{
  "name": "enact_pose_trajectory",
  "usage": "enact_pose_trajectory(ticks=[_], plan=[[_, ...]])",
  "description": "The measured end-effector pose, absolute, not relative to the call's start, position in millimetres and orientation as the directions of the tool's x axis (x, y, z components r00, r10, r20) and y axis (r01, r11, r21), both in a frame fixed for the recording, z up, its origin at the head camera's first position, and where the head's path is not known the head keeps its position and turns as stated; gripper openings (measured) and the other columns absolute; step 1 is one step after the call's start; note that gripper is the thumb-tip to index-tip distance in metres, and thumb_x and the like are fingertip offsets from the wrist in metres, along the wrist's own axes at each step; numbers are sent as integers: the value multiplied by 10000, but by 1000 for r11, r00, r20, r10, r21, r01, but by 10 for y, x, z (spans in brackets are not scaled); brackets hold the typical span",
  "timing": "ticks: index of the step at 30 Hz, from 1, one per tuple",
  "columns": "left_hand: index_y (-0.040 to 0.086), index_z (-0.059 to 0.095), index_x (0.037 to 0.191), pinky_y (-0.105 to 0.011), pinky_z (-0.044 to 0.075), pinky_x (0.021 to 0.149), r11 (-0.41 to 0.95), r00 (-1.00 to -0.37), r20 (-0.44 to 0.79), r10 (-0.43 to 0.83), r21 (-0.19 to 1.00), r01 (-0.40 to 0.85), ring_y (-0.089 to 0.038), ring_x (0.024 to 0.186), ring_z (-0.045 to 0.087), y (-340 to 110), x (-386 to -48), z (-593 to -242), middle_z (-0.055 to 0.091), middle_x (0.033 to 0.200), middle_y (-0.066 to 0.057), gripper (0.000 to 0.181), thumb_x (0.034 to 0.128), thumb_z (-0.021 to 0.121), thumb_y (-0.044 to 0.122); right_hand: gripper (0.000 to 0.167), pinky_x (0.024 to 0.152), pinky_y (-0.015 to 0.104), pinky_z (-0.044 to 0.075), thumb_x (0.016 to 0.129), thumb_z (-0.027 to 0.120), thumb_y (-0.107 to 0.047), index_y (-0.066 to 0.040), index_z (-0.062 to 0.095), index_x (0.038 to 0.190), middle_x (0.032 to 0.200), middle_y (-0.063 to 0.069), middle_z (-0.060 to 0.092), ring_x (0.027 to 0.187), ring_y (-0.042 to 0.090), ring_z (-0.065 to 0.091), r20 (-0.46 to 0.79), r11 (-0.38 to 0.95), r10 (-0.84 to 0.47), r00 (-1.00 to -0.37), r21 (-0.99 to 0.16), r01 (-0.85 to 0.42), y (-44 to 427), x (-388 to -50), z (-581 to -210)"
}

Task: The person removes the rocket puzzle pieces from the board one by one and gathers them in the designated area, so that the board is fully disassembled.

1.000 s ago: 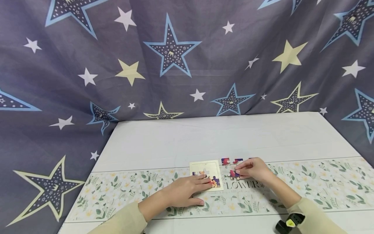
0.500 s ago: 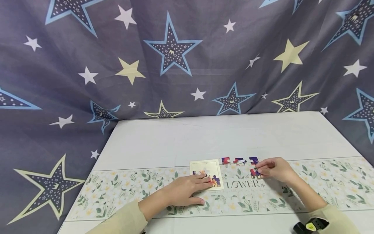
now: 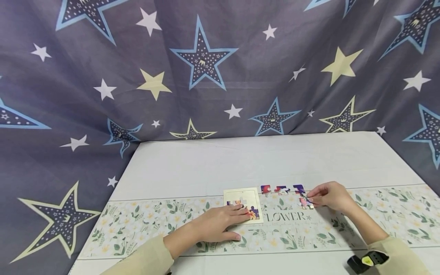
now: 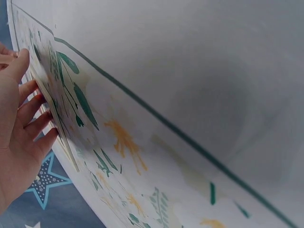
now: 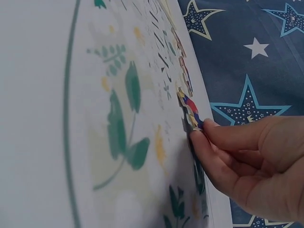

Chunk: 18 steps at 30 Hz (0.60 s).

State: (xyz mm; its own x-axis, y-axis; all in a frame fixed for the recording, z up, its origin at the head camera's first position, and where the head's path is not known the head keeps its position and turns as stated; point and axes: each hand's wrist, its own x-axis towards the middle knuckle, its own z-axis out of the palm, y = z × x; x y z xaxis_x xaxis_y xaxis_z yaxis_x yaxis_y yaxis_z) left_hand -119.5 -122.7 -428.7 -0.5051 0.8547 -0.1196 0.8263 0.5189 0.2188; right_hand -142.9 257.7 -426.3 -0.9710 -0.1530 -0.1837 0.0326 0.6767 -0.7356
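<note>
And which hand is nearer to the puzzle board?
Left. The left hand touches the puzzle board; the right hand is away to its right, pinching a piece.

Just past the puzzle piece (image 3: 305, 203) that my right hand (image 3: 331, 197) pinches, a loose piece (image 3: 298, 188) blocks a low reach forward; two others (image 3: 282, 190) line up to its left. Leftward from my right fingertips, on the near side of that row, the flat floral strip (image 3: 288, 221) leaves a passage to the board (image 3: 257, 202). There my left hand (image 3: 220, 225) bars the near-left corner; beyond its fingers the board's far part is reachable. Farther out, past the row, white tabletop (image 3: 240, 162) gives room up to the curtain (image 3: 220, 99).
</note>
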Motion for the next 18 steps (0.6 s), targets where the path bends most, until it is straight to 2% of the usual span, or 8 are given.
enact_pose_trajectory(ticks=[4, 11, 18], plan=[[247, 372, 1490, -364, 389, 1143, 520, -506, -121, 854, 220, 825, -196, 1454, 340, -1226, -1197, -4286, 378, 1549, 37, 589, 966, 488, 489, 148, 578, 240, 552, 829, 708, -59, 33, 733, 942, 781, 82, 737, 647, 134, 694, -186, 690, -155, -970, -723, 28, 2581, -1446, -4256], [244, 369, 1492, -369, 390, 1141, 520, -506, -122, 854, 220, 825, -198, 1456, 335, -1225, -1206, -4280, 372, 1552, 37, 595, 964, 489, 491, 197, 556, 252, 505, 826, 730, -137, -3, 740, 970, 781, 64, 742, 645, 120, 642, -154, 740, -145, -977, -672, -4, 2585, -1498, -4202], [238, 373, 1490, -358, 387, 1144, 519, -506, -118, 855, 223, 825, -196, 1454, 338, -1228, -1196, -4282, 384, 1545, 33, 595, 964, 487, 492, 233, 586, 271, 531, 849, 725, -185, 4, 737, 985, 823, 94, 750, 675, 133, 671, -124, 737, -180, -976, -674, -50, 2454, -1553, -4113]])
